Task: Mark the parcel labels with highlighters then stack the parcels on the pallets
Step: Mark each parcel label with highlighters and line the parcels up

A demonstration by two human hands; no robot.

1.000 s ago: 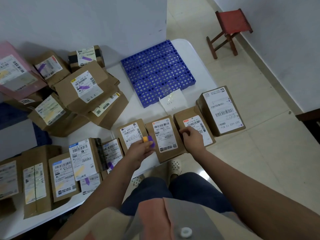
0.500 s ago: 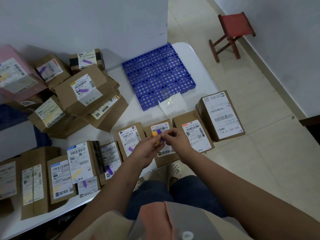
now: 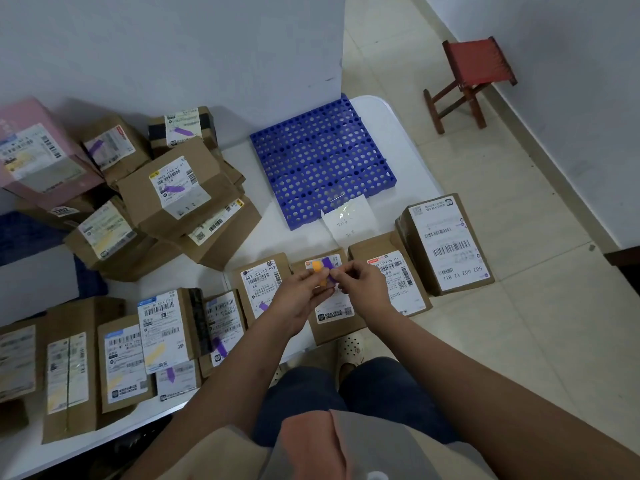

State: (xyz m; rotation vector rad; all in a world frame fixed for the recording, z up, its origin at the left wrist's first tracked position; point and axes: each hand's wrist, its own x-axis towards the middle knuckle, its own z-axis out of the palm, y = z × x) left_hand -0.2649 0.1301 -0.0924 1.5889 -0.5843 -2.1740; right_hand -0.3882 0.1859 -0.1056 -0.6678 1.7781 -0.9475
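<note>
An orange highlighter (image 3: 320,273) and a purple highlighter (image 3: 329,268) are held together above a brown parcel (image 3: 334,317) at the table's front edge. My left hand (image 3: 298,299) grips the orange one. My right hand (image 3: 360,287) pinches the purple one beside it. That parcel belongs to a row of labelled parcels: one on its left (image 3: 259,278) with a purple mark, two on its right (image 3: 393,271) (image 3: 446,242). A blue perforated pallet (image 3: 320,161) lies bare at the back of the table.
A heap of marked parcels (image 3: 173,192) sits at the back left, with a pink box (image 3: 38,157). Several more parcels (image 3: 114,355) line the front left. A white note (image 3: 349,220) lies at the pallet's front edge. A red stool (image 3: 471,77) stands on the tiled floor.
My right hand left the parcel on the right and came to the highlighters held by my left hand. Both hands now meet over the middle parcel.
</note>
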